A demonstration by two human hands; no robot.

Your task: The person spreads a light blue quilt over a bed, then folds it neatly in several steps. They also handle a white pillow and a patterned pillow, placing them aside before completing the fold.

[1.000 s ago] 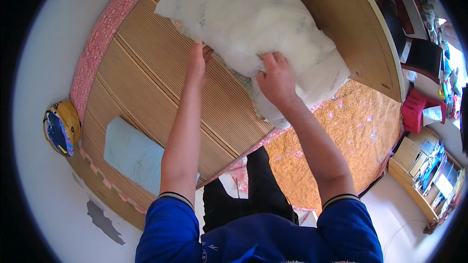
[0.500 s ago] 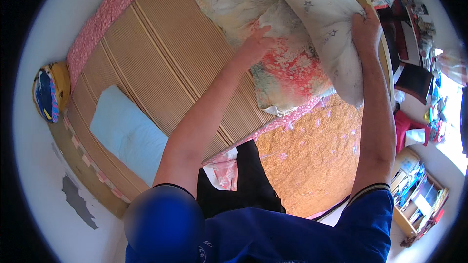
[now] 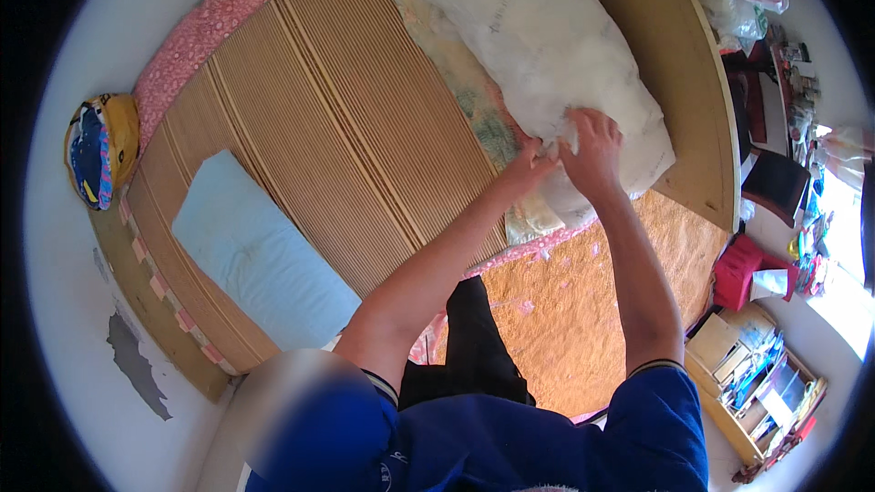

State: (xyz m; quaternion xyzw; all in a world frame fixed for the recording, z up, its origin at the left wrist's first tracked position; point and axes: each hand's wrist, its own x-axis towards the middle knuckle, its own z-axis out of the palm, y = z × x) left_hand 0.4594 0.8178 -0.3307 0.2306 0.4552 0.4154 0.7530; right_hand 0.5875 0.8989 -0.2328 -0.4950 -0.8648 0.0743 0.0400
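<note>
A plump white pillow (image 3: pixel 547 36) with faint dark prints lies at the headboard end of the bed. My left hand (image 3: pixel 530 169) pinches its near left edge. Close beside it, my right hand (image 3: pixel 595 150) has its fingers closed on the same bunched part of the fabric. Under the pillow, a floral pillow towel (image 3: pixel 492 132) in pale green and red shows as a strip along the left side. Most of that towel is hidden.
A striped brown mat (image 3: pixel 346 128) covers the bed. A light blue folded pad (image 3: pixel 264 255) lies on it at left, with a yellow bag (image 3: pixel 117 141) beyond. The wooden headboard (image 3: pixel 670 82) stands right of the pillow. An orange textured floor covering (image 3: pixel 611 310) lies below.
The pillow has come down flat over the floral towel, covering its red middle. My right hand has moved left from the pillow's far edge, and my left hand has come down and right beside it.
</note>
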